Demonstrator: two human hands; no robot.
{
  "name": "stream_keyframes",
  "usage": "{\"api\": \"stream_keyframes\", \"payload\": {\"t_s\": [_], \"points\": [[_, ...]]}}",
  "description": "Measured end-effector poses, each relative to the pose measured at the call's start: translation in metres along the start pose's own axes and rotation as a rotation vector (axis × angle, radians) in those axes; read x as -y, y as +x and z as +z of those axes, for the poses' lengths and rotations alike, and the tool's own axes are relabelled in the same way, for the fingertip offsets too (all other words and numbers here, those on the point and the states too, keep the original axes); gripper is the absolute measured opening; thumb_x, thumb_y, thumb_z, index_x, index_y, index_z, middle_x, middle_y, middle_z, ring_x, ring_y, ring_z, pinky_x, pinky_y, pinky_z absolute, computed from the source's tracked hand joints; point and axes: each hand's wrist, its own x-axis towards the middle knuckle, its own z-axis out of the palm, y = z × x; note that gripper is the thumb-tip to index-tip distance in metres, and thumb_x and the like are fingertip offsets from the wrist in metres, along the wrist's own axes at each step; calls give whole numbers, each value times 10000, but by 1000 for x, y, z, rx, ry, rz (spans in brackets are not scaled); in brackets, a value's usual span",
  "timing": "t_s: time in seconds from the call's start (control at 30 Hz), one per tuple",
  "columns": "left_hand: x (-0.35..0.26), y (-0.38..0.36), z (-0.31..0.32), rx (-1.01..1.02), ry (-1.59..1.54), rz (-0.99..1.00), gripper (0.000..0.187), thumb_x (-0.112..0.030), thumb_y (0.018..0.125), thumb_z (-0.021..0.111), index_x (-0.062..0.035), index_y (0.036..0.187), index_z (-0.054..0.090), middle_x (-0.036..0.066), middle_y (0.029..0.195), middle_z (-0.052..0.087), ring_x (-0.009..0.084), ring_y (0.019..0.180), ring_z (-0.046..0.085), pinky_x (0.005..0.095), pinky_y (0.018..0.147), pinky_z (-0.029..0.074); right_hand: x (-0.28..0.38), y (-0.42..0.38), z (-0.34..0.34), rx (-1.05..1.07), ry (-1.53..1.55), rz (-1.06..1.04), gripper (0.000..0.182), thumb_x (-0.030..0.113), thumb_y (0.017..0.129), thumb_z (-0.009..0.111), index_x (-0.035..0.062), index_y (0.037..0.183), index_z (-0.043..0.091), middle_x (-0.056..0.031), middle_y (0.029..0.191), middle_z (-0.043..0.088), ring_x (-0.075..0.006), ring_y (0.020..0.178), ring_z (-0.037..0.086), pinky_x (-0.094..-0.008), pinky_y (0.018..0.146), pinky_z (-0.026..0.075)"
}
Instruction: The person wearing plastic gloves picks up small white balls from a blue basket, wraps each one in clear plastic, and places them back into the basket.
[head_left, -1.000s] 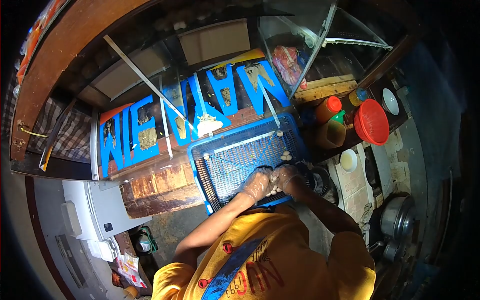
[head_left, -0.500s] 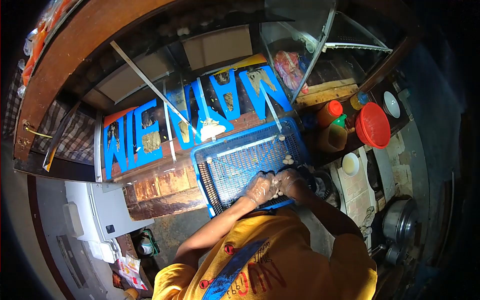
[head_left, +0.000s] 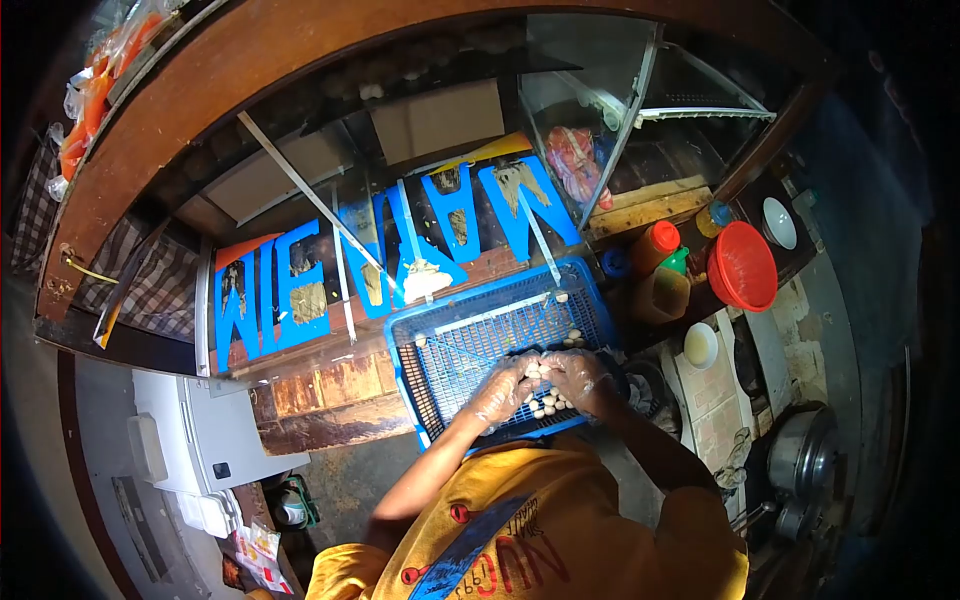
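Both of my hands wear clear plastic gloves and cup toward each other over the near right part of a blue plastic basket (head_left: 402, 385). Between the fingers of my left hand (head_left: 503, 388) and my right hand (head_left: 580, 380) is a cluster of small pale balls (head_left: 540, 371) that look like meatballs. More pale balls (head_left: 548, 404) lie just below the hands on the basket floor. A few others sit apart, near the right side, the far right corner and the left side of the basket.
A red plastic bowl (head_left: 742, 265), an orange-red container (head_left: 656, 243) and a white bowl (head_left: 779, 223) stand on the right counter. Nearer are a small pale bowl (head_left: 701, 345) and a metal pot (head_left: 800, 455). Behind the basket rises a glass case with blue lettering (head_left: 440, 215).
My hands have shifted slightly and turned up, so the balls between them show more. More balls are visible on the basket floor below. The view has tilted a little.
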Motion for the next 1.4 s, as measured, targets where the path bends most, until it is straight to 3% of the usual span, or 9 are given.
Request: {"api": "stream_keyframes", "payload": {"t_s": [0.33, 0.4, 0.53, 0.67, 0.73, 1.07, 1.2, 1.4], "points": [[-10, -1, -20, -181, 57, 140, 414, -106, 1011, 670, -18, 1406, 580, 238, 1278, 664, 449, 1215, 601, 503, 1066, 469, 31, 10, -6, -138, 50, -71, 219, 180, 964, 735, 24, 1110, 782, -210, 1080, 773, -391, 1023, 734, -441, 924, 571], [-20, 0, -29, -179, 7, 80, 454, -14, 982, 664, -31, 1426, 572, 221, 1349, 639, 423, 1275, 594, 481, 1122, 452, 45, 15, -12, -165, 59, -101, 201, 167, 959, 738, 19, 1086, 787, -211, 1078, 774, -391, 1024, 733, -441, 922, 569], [-40, 0, -50, -241, 148, 113, 411, -65, 1010, 650, -3, 1409, 574, 244, 1296, 660, 452, 1216, 601, 498, 1075, 467, 53, 31, -14, -230, 99, -207, 158, 104, 924, 759, 9, 1046, 789, -202, 1059, 777, -386, 1012, 733, -443, 910, 566], [-43, 1, -64, -287, 190, 126, 442, -14, 976, 660, -14, 1411, 580, 233, 1323, 660, 443, 1256, 601, 499, 1081, 476, 59, 47, -12, -296, 65, -301, 155, 117, 913, 779, 32, 1042, 794, -173, 1013, 780, -375, 960, 736, -449, 865, 570], [-52, 0, -71, -328, 184, 138, 447, 11, 965, 657, -12, 1405, 584, 227, 1324, 664, 443, 1253, 609, 493, 1075, 484, 64, 54, -10, -289, 88, -262, 149, 51, 886, 784, 30, 1034, 796, -176, 1030, 783, -351, 967, 751, -415, 866, 581], [-73, 15, -109, -480, 222, 191, 427, -36, 1014, 635, 27, 1433, 587, 267, 1370, 657, 436, 1282, 629, 464, 1090, 503, 96, 94, -25, -437, 82, -476, 152, 91, 865, 829, 40, 1007, 809, -162, 1021, 794, -343, 945, 760, -424, 846, 592], [-97, 22, -129, -528, 280, 268, 447, 30, 981, 617, 34, 1427, 584, 266, 1364, 656, 432, 1280, 630, 457, 1086, 508, 118, 110, -41, -507, 97, -598, 145, 63, 848, 835, 39, 989, 809, -161, 965, 795, -335, 885, 768, -410, 787, 601], [-124, 34, -157, -607, 462, 432, 577, 108, 897, 635, 11, 1459, 548, 209, 1080, 666, 421, 1033, 648, 475, 951, 522, 152, 124, -67, -603, 57, -722, 127, 61, 846, 834, 35, 959, 783, -145, 969, 797, -332, 853, 759, -415, 761, 593]]}}
